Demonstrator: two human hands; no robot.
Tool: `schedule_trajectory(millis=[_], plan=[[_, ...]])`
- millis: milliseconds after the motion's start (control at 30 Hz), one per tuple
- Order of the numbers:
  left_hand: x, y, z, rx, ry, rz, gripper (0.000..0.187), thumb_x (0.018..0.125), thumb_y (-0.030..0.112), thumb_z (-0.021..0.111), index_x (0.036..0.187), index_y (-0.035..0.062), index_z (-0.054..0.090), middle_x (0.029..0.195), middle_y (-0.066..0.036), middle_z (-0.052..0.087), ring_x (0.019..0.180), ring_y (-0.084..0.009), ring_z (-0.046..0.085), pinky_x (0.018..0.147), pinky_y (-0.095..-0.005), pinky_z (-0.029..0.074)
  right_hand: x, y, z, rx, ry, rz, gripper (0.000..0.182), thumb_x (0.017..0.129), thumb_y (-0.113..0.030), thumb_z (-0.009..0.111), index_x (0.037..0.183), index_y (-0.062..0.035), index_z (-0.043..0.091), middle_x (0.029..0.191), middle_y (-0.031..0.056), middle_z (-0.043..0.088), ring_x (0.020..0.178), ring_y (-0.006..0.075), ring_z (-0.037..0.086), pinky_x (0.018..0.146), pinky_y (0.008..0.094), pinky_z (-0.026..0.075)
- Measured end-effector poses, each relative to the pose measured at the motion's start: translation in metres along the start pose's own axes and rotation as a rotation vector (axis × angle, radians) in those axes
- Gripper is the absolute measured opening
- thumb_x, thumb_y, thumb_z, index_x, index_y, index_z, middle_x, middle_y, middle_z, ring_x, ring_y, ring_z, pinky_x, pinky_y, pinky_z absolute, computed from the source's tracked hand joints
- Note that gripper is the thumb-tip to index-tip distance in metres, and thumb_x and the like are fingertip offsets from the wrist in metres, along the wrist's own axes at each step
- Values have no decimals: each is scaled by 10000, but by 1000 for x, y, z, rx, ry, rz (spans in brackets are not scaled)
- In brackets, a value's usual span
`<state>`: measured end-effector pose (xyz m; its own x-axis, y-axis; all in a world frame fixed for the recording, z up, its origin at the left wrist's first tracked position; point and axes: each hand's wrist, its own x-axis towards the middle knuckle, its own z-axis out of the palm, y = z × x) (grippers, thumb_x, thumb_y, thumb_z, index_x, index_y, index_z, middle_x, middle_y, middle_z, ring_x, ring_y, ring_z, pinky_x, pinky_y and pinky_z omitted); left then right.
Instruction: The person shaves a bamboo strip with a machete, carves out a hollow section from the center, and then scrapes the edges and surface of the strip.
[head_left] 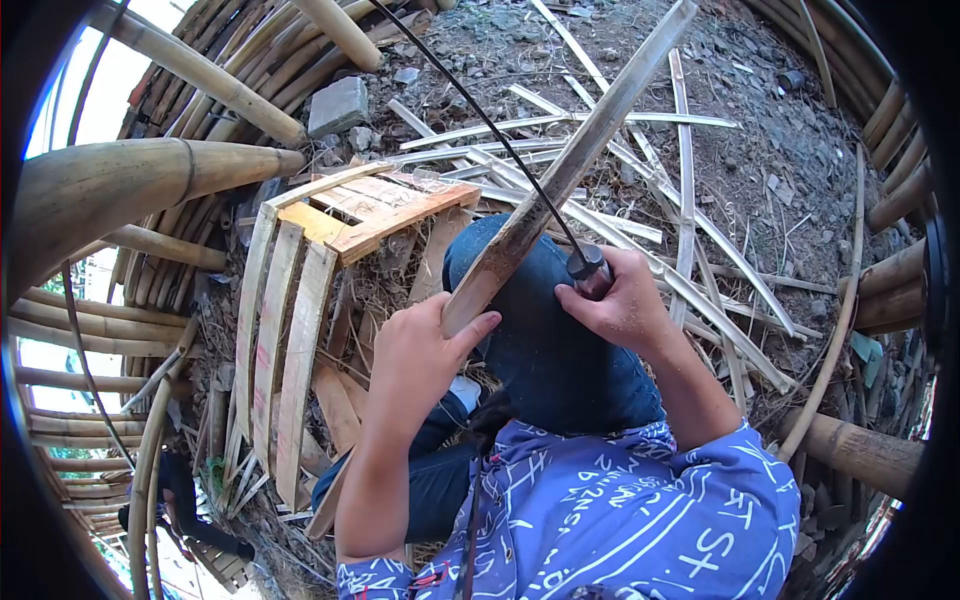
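My left hand (405,365) is closed around a split bamboo strip (590,135), its thumb lying along the near end. The strip slants up and away to the right across my raised knee (550,320), with a darker brown patch on its lower part. In my right hand (625,305), closed and resting by the knee, is the dark handle of a long knife (592,272). Its thin black blade, seen nearly edge-on, runs up to the left and crosses over the strip in this view. Pale specks cling to my right hand.
Several split bamboo strips (685,190) lie crossed on the dirt ground ahead. Left of my knee is a slatted wooden crate (290,330), with a grey block (338,106) behind. Thick bamboo poles (110,195) surround me. A person in dark clothes (185,500) is at lower left.
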<state>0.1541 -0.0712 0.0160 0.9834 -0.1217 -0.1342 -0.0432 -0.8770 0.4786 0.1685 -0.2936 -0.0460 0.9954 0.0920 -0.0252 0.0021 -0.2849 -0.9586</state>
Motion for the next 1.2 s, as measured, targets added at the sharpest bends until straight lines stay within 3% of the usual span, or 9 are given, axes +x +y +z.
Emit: schedule_trajectory(millis=[33,100,333,600,733,1200], plan=[[-1,1,1,-7,4,-1,445,807,438,693,814,-4,645,555,-110,570,525,-237,586,536,-345,442,-1,1,0,-7,-3,-2,225,689,-120,714,645,-14,521,520,2,463,496,76,405,472,270,360],[-1,2,3,17,6,-68,478,798,479,669,867,6,656,596,-157,579,611,-329,605,611,-396,458,-2,1,0,-2,-12,39,209,694,-126,708,648,-10,540,525,4,482,497,72,406,470,265,356],[-3,2,5,22,57,-46,464,806,466,661,862,6,658,638,-185,609,654,-364,620,620,-416,463,-1,1,6,-26,0,7,200,722,-128,673,639,-21,525,518,-20,436,505,55,381,470,253,334],[-3,10,6,60,44,-64,512,812,503,641,828,-9,636,662,-236,602,706,-412,613,652,-455,463,3,14,0,148,-42,90,234,758,-105,671,612,-50,496,531,-60,435,500,30,392,455,228,328],[-3,9,7,31,44,-68,528,816,512,632,805,-16,620,671,-247,600,721,-418,613,664,-460,463,8,20,-5,252,-106,178,244,771,-99,687,622,-50,500,513,-22,496,419,60,499,379,228,390],[0,6,6,7,-6,-89,516,822,500,636,807,-15,613,652,-229,597,695,-398,617,653,-442,468,26,45,-18,324,-298,110,136,756,-76,640,679,-50,531,544,-6,525,434,79,521,400,229,402]])
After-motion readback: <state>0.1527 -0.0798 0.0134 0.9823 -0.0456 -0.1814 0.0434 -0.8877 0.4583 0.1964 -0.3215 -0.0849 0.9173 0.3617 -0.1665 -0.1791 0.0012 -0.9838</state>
